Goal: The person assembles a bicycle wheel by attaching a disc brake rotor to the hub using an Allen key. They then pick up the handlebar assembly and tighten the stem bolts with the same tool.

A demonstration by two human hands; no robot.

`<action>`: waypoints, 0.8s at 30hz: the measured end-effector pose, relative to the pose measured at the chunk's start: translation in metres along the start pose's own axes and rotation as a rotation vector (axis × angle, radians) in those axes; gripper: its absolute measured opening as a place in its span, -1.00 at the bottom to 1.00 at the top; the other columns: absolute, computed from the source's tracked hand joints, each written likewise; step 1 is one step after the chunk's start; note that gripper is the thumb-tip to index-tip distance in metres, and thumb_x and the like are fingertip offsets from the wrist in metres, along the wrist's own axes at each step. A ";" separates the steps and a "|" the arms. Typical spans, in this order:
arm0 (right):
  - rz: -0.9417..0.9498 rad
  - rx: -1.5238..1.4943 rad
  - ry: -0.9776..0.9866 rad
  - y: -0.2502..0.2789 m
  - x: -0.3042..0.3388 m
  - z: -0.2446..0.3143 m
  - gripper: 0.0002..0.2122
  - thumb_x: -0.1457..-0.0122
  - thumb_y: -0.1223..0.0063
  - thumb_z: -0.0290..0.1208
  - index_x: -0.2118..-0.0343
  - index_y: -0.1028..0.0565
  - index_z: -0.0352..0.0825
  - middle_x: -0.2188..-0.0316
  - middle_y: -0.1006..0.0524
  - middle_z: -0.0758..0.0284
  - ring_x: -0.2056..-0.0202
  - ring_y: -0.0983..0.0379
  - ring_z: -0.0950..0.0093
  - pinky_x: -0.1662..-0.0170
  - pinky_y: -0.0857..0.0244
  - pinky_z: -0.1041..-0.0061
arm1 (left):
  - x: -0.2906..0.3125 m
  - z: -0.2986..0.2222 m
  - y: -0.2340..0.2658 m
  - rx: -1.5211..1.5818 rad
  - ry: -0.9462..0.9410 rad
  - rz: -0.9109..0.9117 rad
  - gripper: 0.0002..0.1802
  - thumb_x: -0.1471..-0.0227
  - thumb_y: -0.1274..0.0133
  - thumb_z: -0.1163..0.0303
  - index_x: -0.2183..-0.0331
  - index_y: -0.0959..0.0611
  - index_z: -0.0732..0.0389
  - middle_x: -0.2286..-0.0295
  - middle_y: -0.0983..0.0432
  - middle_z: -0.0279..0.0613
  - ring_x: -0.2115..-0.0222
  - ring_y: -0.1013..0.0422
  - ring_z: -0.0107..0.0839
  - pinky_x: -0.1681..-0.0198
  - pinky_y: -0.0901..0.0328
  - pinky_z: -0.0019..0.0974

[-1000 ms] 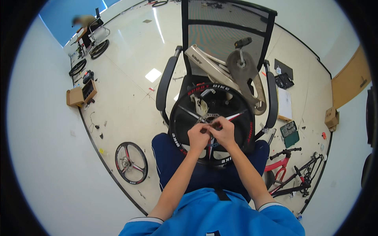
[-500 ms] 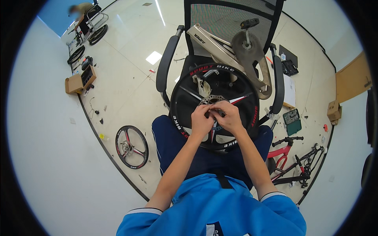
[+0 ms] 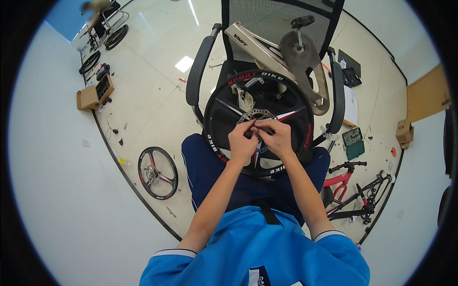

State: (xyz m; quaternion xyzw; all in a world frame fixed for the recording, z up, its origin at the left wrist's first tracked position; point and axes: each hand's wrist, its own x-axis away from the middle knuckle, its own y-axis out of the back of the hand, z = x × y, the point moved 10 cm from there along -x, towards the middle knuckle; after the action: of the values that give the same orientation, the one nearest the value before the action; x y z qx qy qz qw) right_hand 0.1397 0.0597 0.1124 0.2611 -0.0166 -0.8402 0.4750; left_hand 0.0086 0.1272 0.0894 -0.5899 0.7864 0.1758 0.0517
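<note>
A black bicycle wheel [image 3: 289,116] with red and white spokes lies across my lap and the front of a mesh office chair's seat. At its hub sits a perforated metal brake disc [image 3: 256,114]. Over the near side of that disc, my left hand [image 3: 242,143] and my right hand [image 3: 277,138] meet with thumbs and fingertips pinched together. Whatever lies between the fingers is too small and covered to make out. Beyond the wheel, a beige bicycle frame part [image 3: 255,45] with a crank and pedal [image 3: 302,22] leans on the chair.
Armrests [image 3: 201,71] flank the wheel. On the floor at left lie another wheel [image 3: 158,173] and an opened cardboard box [image 3: 95,93]. To the right are a green tool case [image 3: 353,143], a red bike frame [image 3: 339,183] and a black frame [image 3: 358,202]. Someone sits far left.
The fingertips of both hands have shifted slightly and stay together over the disc. The whole view has moved a little; the wheel keeps its place on the lap.
</note>
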 end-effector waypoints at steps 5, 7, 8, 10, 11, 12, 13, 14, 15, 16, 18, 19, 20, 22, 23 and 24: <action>-0.030 0.057 -0.012 0.002 -0.007 0.002 -0.78 0.10 -0.39 -0.59 0.46 -0.49 -0.42 0.51 -0.52 0.24 0.43 -0.50 0.40 0.35 -0.38 0.49 | -0.001 -0.028 0.015 0.084 -0.039 0.084 -0.76 0.03 -0.21 0.59 0.23 -0.72 0.34 0.30 -0.62 -0.09 0.37 -0.56 -0.39 0.27 -0.43 -0.40; -0.045 0.046 0.052 0.002 -0.009 0.008 -0.78 0.12 -0.34 -0.61 0.46 -0.45 -0.42 0.52 -0.48 0.24 0.47 -0.44 0.35 0.38 -0.32 0.45 | -0.005 -0.060 0.019 -0.053 -0.168 0.059 -0.79 0.04 -0.24 0.57 0.26 -0.72 0.34 0.30 -0.62 -0.10 0.37 -0.57 -0.35 0.29 -0.43 -0.38; -0.040 0.042 0.039 0.002 -0.010 0.008 -0.79 0.12 -0.33 -0.62 0.46 -0.45 -0.42 0.52 -0.47 0.23 0.47 -0.44 0.33 0.38 -0.32 0.44 | -0.004 -0.070 0.022 -0.099 -0.262 -0.005 -0.84 0.05 -0.27 0.54 0.33 -0.72 0.33 0.36 -0.62 -0.09 0.39 -0.57 -0.25 0.30 -0.43 -0.32; -0.032 0.116 0.042 -0.004 -0.018 0.008 -0.81 0.09 -0.28 -0.61 0.47 -0.43 -0.41 0.52 -0.44 0.21 0.47 -0.43 0.26 0.36 -0.32 0.41 | -0.008 -0.076 0.023 -0.136 -0.270 -0.001 -0.86 0.08 -0.29 0.53 0.37 -0.72 0.31 0.40 -0.61 -0.08 0.39 -0.57 -0.22 0.30 -0.44 -0.29; -0.022 0.097 0.053 -0.002 -0.009 0.008 -0.83 0.08 -0.25 -0.61 0.48 -0.42 -0.39 0.52 -0.43 0.20 0.46 -0.43 0.22 0.37 -0.32 0.39 | -0.005 -0.079 0.022 -0.155 -0.274 -0.001 -0.87 0.09 -0.30 0.53 0.39 -0.73 0.30 0.42 -0.61 -0.08 0.40 -0.57 -0.20 0.30 -0.44 -0.28; -0.011 0.104 0.058 -0.003 -0.008 0.011 -0.83 0.09 -0.24 -0.60 0.47 -0.43 -0.37 0.51 -0.43 0.20 0.46 -0.43 0.23 0.37 -0.32 0.39 | -0.005 -0.076 0.024 -0.140 -0.284 -0.016 -0.89 0.12 -0.29 0.54 0.42 -0.73 0.27 0.45 -0.61 -0.07 0.40 -0.56 -0.16 0.30 -0.45 -0.25; -0.011 0.094 0.044 -0.005 -0.007 0.007 -0.83 0.10 -0.24 -0.59 0.46 -0.44 -0.36 0.50 -0.43 0.21 0.45 -0.44 0.24 0.36 -0.34 0.40 | -0.006 -0.081 0.023 -0.154 -0.335 0.023 -0.87 0.15 -0.28 0.56 0.41 -0.73 0.26 0.43 -0.61 -0.08 0.38 -0.56 -0.16 0.29 -0.45 -0.23; -0.010 0.121 0.017 -0.007 -0.006 -0.003 -0.83 0.11 -0.24 -0.58 0.45 -0.45 -0.37 0.50 -0.44 0.21 0.44 -0.46 0.25 0.34 -0.36 0.42 | -0.003 -0.080 0.022 -0.195 -0.370 0.023 -0.84 0.16 -0.26 0.57 0.39 -0.73 0.27 0.40 -0.61 -0.09 0.35 -0.55 -0.15 0.28 -0.45 -0.23; 0.005 0.106 -0.011 -0.008 -0.008 0.005 -0.82 0.10 -0.24 -0.58 0.42 -0.47 -0.37 0.49 -0.46 0.21 0.43 -0.47 0.26 0.33 -0.37 0.44 | -0.003 -0.083 0.022 -0.220 -0.377 0.051 -0.81 0.15 -0.25 0.59 0.35 -0.74 0.27 0.37 -0.61 -0.11 0.34 -0.53 -0.14 0.27 -0.44 -0.23; 0.006 0.106 0.048 -0.008 -0.008 0.013 -0.80 0.10 -0.24 -0.60 0.36 -0.52 -0.38 0.43 -0.52 0.19 0.38 -0.52 0.26 0.31 -0.38 0.44 | -0.003 -0.089 0.021 -0.237 -0.402 0.075 -0.81 0.12 -0.22 0.60 0.34 -0.73 0.28 0.37 -0.60 -0.12 0.34 -0.52 -0.13 0.26 -0.43 -0.22; 0.011 0.033 0.086 -0.009 -0.007 0.018 -0.80 0.02 -0.18 -0.64 0.27 -0.56 -0.40 0.37 -0.57 0.14 0.33 -0.57 0.26 0.28 -0.40 0.45 | -0.007 -0.106 0.015 -0.300 -0.567 0.131 -0.77 0.15 -0.19 0.60 0.32 -0.72 0.30 0.36 -0.60 -0.13 0.36 -0.51 -0.16 0.28 -0.42 -0.22; 0.027 0.027 0.088 -0.011 -0.003 0.014 -0.80 -0.02 -0.15 -0.65 0.25 -0.57 -0.41 0.37 -0.58 0.13 0.33 -0.59 0.27 0.29 -0.40 0.45 | -0.006 -0.109 0.012 -0.326 -0.625 0.163 -0.75 0.17 -0.18 0.60 0.31 -0.71 0.31 0.34 -0.60 -0.14 0.36 -0.50 -0.18 0.29 -0.42 -0.22; 0.066 0.043 0.041 -0.014 0.000 0.008 -0.81 -0.03 -0.14 -0.65 0.25 -0.57 -0.42 0.39 -0.58 0.13 0.36 -0.58 0.27 0.30 -0.39 0.46 | -0.006 -0.110 0.009 -0.346 -0.677 0.236 -0.71 0.20 -0.15 0.58 0.29 -0.69 0.31 0.32 -0.59 -0.16 0.36 -0.49 -0.21 0.27 -0.40 -0.24; 0.142 0.083 -0.061 -0.017 0.003 -0.002 -0.84 -0.07 -0.12 -0.66 0.25 -0.57 -0.43 0.43 -0.58 0.12 0.42 -0.56 0.27 0.33 -0.38 0.46 | -0.006 -0.104 0.004 -0.394 -0.755 0.318 -0.69 0.19 -0.13 0.56 0.27 -0.68 0.29 0.32 -0.58 -0.17 0.36 -0.48 -0.21 0.26 -0.39 -0.24; 0.150 0.077 -0.052 -0.017 -0.002 -0.002 -0.84 -0.07 -0.12 -0.66 0.25 -0.58 -0.43 0.45 -0.57 0.12 0.44 -0.55 0.28 0.35 -0.37 0.47 | -0.007 -0.103 0.002 -0.418 -0.794 0.361 -0.69 0.19 -0.12 0.55 0.26 -0.68 0.29 0.31 -0.58 -0.18 0.36 -0.48 -0.21 0.25 -0.39 -0.24; 0.150 0.075 -0.053 -0.015 -0.002 -0.003 -0.85 -0.08 -0.12 -0.66 0.26 -0.58 -0.44 0.46 -0.57 0.12 0.46 -0.55 0.28 0.37 -0.37 0.47 | -0.009 -0.105 -0.002 -0.441 -0.814 0.410 -0.68 0.18 -0.12 0.54 0.25 -0.67 0.28 0.32 -0.58 -0.18 0.36 -0.48 -0.21 0.25 -0.38 -0.24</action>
State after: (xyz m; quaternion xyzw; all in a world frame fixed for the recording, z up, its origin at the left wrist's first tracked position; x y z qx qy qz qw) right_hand 0.1300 0.0704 0.1068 0.2544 -0.0804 -0.8076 0.5259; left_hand 0.0260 0.0992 0.1895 -0.3039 0.7464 0.5598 0.1926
